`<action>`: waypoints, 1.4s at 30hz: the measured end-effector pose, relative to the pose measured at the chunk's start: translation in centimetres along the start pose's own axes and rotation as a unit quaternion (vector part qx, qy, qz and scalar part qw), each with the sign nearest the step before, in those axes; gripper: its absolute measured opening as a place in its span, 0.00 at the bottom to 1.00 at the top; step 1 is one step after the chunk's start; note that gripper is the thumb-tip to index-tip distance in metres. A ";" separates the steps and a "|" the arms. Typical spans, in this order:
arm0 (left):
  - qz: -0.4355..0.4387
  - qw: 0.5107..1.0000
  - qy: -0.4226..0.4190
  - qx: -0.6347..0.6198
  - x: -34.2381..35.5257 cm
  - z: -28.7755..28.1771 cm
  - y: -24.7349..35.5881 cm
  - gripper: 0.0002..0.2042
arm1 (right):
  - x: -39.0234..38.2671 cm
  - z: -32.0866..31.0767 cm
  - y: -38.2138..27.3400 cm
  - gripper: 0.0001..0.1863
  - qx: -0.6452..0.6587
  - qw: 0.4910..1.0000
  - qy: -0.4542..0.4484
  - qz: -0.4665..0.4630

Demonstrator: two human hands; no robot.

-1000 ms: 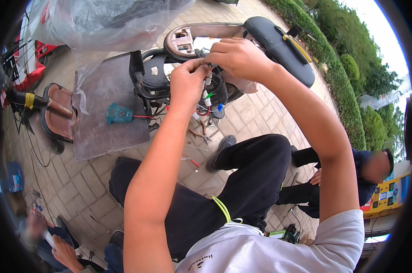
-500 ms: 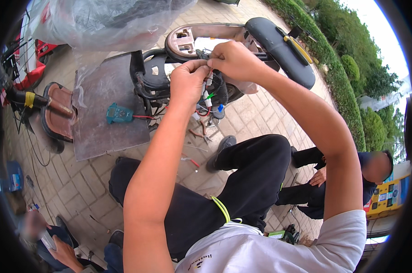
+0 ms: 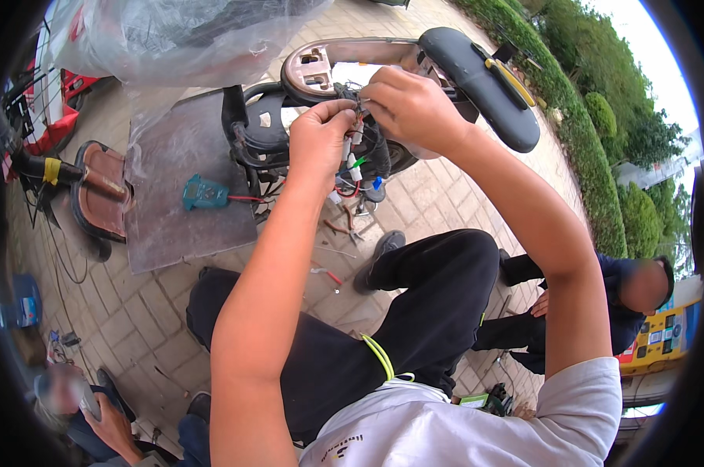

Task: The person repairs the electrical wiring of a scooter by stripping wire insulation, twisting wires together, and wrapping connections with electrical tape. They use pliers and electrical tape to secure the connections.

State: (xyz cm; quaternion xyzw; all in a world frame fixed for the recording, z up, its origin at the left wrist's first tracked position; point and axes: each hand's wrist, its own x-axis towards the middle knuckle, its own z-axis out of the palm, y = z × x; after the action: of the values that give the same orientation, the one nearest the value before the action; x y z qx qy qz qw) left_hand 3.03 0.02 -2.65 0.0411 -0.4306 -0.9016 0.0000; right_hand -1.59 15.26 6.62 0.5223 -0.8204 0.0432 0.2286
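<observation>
Both my hands are at a bundle of thin electrical wires in the opened frame of a two-wheeled scooter. My left hand pinches the wires between thumb and fingertips. My right hand, just to its right, is closed with its fingertips at the same bundle; the exact strand it grips is too small to tell. Below the fingers hang white plug connectors, a green piece and a blue connector. A teal multimeter with a red lead lies on the dark footboard panel to the left.
Pliers and a red-tipped piece lie on the paving. The scooter's black seat stands up at far right. Clear plastic sheeting hangs at upper left. One person crouches at right, another sits at lower left. A hedge runs along the right.
My right hand has drawn back slightly from the left fingertips, leaving more of the wire bundle showing between them. My left hand stays nearly in place.
</observation>
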 end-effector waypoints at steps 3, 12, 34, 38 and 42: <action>0.000 1.000 0.001 0.003 0.0 0.0 -0.1 0.07 | -0.1 0.9 0.2 0.09 -0.028 0.999 -0.005 -0.046; 0.052 0.996 0.029 0.060 -0.5 0.8 0.4 0.08 | 2.0 1.9 -3.3 0.06 0.300 0.798 -0.033 0.522; 0.007 1.000 -0.012 0.002 0.0 -0.3 0.3 0.07 | 2.4 1.0 -0.2 0.11 0.110 0.979 -0.094 0.143; 0.035 0.997 0.004 0.073 -0.1 0.1 0.1 0.07 | 2.3 1.9 -2.0 0.13 0.312 0.768 -0.078 0.554; 0.054 0.991 0.016 0.123 -0.3 0.4 0.2 0.07 | 1.7 1.8 -1.1 0.12 0.484 0.600 -0.039 0.636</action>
State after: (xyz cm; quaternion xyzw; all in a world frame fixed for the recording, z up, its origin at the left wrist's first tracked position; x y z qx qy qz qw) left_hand 3.32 0.17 -2.24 0.0324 -0.5402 -0.8394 0.0503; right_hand -1.78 12.80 5.55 -0.0956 -0.8124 0.5480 -0.1748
